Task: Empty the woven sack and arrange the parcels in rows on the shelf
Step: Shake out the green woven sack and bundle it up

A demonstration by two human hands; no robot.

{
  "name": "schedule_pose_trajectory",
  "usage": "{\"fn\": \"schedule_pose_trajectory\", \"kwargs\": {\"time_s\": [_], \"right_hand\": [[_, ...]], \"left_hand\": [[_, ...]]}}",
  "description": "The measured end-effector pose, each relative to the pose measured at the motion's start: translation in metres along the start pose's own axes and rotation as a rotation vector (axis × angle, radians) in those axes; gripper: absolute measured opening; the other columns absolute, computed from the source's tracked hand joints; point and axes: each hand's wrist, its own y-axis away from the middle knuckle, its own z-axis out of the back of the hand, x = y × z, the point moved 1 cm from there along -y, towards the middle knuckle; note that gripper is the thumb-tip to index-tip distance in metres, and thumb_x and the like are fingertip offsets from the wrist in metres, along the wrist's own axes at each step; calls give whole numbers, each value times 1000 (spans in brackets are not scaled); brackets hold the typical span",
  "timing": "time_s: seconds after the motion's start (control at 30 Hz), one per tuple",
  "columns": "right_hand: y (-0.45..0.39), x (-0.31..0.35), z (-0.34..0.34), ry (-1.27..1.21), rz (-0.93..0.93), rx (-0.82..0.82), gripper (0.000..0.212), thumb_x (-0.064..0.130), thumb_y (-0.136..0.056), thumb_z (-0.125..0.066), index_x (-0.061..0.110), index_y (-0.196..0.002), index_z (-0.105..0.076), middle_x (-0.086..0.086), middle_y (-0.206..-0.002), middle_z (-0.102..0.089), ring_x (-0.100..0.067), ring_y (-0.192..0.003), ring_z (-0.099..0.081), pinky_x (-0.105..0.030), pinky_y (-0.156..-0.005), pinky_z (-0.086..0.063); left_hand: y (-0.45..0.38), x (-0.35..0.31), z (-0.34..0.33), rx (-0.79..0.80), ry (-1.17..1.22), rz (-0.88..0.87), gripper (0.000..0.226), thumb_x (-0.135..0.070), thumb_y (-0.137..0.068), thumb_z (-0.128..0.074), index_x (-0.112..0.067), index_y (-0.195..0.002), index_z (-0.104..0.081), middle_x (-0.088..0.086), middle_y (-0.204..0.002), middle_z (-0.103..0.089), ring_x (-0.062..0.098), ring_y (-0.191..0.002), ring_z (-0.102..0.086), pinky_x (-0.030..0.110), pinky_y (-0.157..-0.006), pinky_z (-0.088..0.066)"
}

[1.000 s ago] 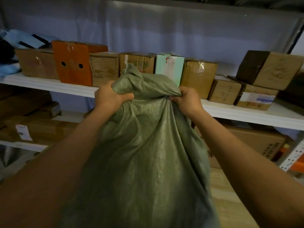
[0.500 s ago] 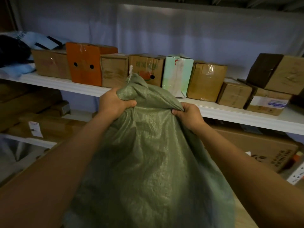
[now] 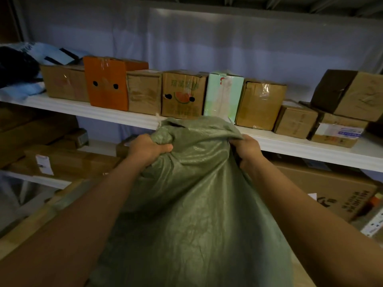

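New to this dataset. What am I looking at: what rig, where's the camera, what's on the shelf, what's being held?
There is no robot here. A person works with bare hands, and the single view comes from a wide-angle camera worn on the head, looking forward and down along the forearms.

The left hand and the right hand each grip a bunched fold near the top of a green woven sack, which hangs between the arms. Its contents are hidden.

Behind it, a white shelf carries a row of parcels: brown cartons, an orange box, a box with a watermelon print and a pale green box. At the right, one carton sits stacked on another. More cartons lie on the lower level.
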Motion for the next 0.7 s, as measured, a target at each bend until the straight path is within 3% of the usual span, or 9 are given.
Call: {"fn": "schedule_pose_trajectory", "kwargs": {"time_s": [0.07,0.13,0.23,0.3,0.37,0.47,0.53,0.6,0.7], "right_hand": [[8,3,-15,-263,24,178,24,6,-91,-54,2,-113,-61,-21,-110,-66,-38,-104,-62,-50,-93,-52],[20,7,-29,-342,70,380,35,0,-91,-53,7,-126,-53,-17,-109,-65,-32,-98,-63,-42,-84,-56],[24,3,-36,-286,63,609,73,-5,-89,-55,29,-146,-25,-5,-130,-51,-19,-102,-60,-33,-84,-54],[25,-3,-39,-191,47,701,79,1,-88,-58,28,-150,-17,-7,-145,-42,-20,-113,-56,-36,-96,-49],[28,-6,-43,-104,21,777,72,4,-87,-61,18,-149,-26,-11,-134,-54,-16,-103,-64,-30,-90,-54],[33,-4,-47,-14,-14,861,53,5,-90,-55,6,-141,-40,-6,-107,-66,-10,-85,-70,-24,-77,-58],[31,-4,-48,17,-8,877,52,10,-89,-60,9,-138,-45,-5,-113,-66,-15,-98,-67,-30,-90,-54],[29,-5,-50,32,6,842,51,11,-86,-64,10,-135,-49,-7,-118,-65,-19,-105,-64,-34,-97,-50],[26,-12,-49,59,33,722,48,7,-84,-66,9,-130,-53,-5,-112,-67,-18,-100,-64,-31,-93,-52]], "left_hand": [[6,0,-8,129,-25,-47,63,-39,-59,-85,-10,-112,-66,10,-111,-68,29,-99,-63,44,-95,-50],[11,-3,-12,237,-65,-113,46,-28,-63,-85,-11,-102,-67,4,-99,-69,19,-87,-64,33,-86,-51],[16,-7,-12,383,-73,-170,26,-11,-73,-78,-12,-96,-67,-2,-87,-66,11,-78,-60,25,-74,-47],[16,-9,-10,440,-86,-196,25,-9,-75,-75,-12,-99,-66,0,-92,-67,16,-87,-62,27,-79,-49],[13,-11,-8,457,-113,-211,27,-12,-76,-74,-11,-101,-63,3,-97,-65,20,-93,-60,32,-85,-50],[13,-15,-7,460,-33,-198,32,-15,-69,-76,-8,-96,-60,6,-92,-63,19,-85,-59,33,-80,-50],[13,-15,-9,432,90,-158,36,-17,-60,-78,-6,-89,-59,11,-86,-62,21,-79,-58,37,-78,-51],[13,-13,-12,363,198,-109,25,-7,-67,-73,-8,-84,-54,12,-84,-57,21,-76,-55,36,-75,-49],[11,-5,-13,339,246,-55,27,2,-75,-67,-13,-91,-52,11,-91,-57,21,-82,-55,34,-74,-48]]}}
